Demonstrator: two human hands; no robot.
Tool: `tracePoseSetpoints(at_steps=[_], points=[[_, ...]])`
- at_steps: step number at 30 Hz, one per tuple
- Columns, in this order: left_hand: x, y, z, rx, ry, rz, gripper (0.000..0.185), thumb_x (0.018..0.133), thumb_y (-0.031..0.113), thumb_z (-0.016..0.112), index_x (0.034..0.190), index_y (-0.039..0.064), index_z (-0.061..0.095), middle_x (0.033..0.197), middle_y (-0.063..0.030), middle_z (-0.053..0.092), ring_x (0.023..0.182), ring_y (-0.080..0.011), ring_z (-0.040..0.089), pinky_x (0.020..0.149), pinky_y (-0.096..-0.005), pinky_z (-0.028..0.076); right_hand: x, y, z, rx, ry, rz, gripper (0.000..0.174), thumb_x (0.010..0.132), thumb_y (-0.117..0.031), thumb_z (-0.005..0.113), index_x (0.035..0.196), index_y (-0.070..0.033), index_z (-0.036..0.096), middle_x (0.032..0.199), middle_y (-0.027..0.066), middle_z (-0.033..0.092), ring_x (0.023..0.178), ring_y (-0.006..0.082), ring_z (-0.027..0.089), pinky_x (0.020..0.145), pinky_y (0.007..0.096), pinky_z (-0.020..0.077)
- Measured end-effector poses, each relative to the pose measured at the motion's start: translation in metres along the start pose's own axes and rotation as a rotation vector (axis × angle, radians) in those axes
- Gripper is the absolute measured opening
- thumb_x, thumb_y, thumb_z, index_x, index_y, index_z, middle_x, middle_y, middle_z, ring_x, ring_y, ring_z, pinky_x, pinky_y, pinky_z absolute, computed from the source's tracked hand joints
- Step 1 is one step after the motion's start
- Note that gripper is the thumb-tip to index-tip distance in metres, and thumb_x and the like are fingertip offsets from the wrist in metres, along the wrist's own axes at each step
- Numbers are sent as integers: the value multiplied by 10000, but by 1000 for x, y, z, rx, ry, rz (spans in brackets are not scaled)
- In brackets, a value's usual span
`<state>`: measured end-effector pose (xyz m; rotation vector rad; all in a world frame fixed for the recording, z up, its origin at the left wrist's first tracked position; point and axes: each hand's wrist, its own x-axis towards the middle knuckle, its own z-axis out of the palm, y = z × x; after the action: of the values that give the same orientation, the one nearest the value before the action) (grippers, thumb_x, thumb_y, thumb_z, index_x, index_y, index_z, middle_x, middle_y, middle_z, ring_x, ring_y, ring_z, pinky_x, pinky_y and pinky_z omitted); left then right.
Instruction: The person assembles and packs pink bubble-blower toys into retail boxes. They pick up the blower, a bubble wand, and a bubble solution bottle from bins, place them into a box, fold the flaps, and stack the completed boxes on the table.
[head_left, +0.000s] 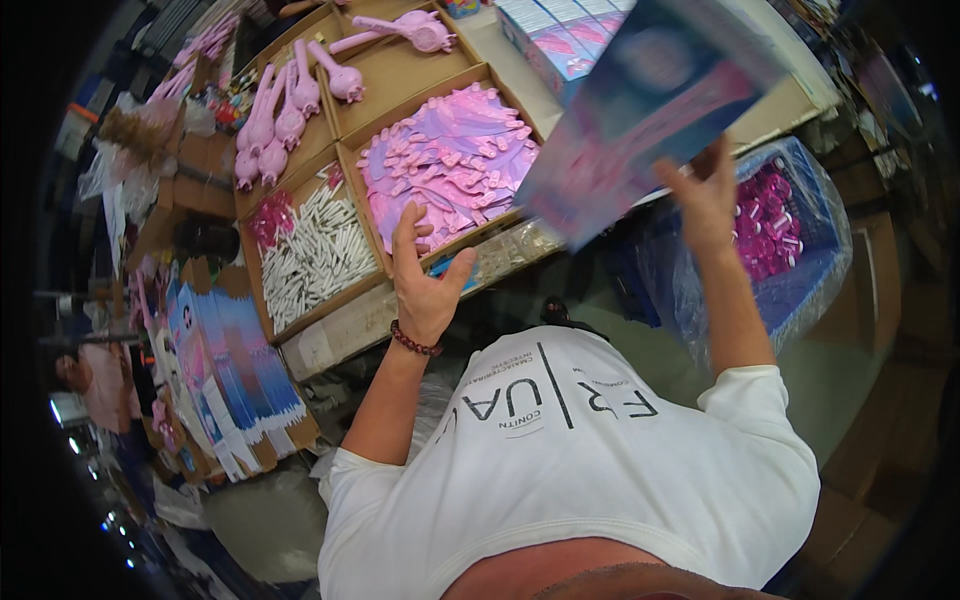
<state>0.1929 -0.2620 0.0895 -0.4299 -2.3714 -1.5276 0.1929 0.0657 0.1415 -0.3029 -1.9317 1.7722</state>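
My right hand (705, 199) holds a blue printed carton (637, 112) by its near side. The carton is tilted and blurred, with a pink picture and a pale round mark on it. Some of my right fingers are hidden behind it. My left hand (426, 281) holds nothing, its thumb and fingers apart, at the near edge of a cardboard tray heaped with pink and purple plastic pieces (450, 154). A beaded bracelet (414, 339) circles the left wrist. Left of this hand, another cardboard compartment contains small white sticks (319, 251) and clear pink parts (271, 219).
Pink long-handled plastic toys (289, 124) lie in the far trays. Printed cartons (562, 34) stand in a row at the back. A plastic-lined blue crate (817, 300) with magenta parts (769, 225) is at right. Flat printed cartons (232, 360) are stacked left; beyond them is a person (105, 382).
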Motion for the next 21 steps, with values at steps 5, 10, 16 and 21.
tracePoseSetpoints(at_steps=[5,10,16,21], points=[[-39,-24,-20,113,-69,-260,723,787,197,736,1377,-3,369,1258,-159,488,1047,-261,525,880,-358,443,91,24,-5,28,161,-405,977,672,31,792,1413,22,156,1154,58,453,980,148,510,783,253,467],[-71,-67,-70,280,-12,-374,694,804,165,700,1398,53,359,1290,-135,495,1068,-246,537,878,-361,452,150,137,-37,-207,191,-375,1058,600,-162,890,1404,-7,220,1245,120,440,1070,230,491,843,348,456],[-101,-121,-189,689,271,-292,668,785,151,707,1359,7,399,1317,-166,485,1136,-301,511,954,-392,415,142,122,-26,-154,119,-346,1078,661,-207,866,1431,26,149,1359,193,363,1203,279,424,1002,367,365],[-93,-128,-339,1334,331,-490,722,807,333,675,1390,43,364,1445,-223,340,1312,-396,340,1040,-511,330,130,114,-26,-240,120,-277,1115,686,-271,853,1452,31,101,1418,206,312,1254,303,387,1034,383,345]])
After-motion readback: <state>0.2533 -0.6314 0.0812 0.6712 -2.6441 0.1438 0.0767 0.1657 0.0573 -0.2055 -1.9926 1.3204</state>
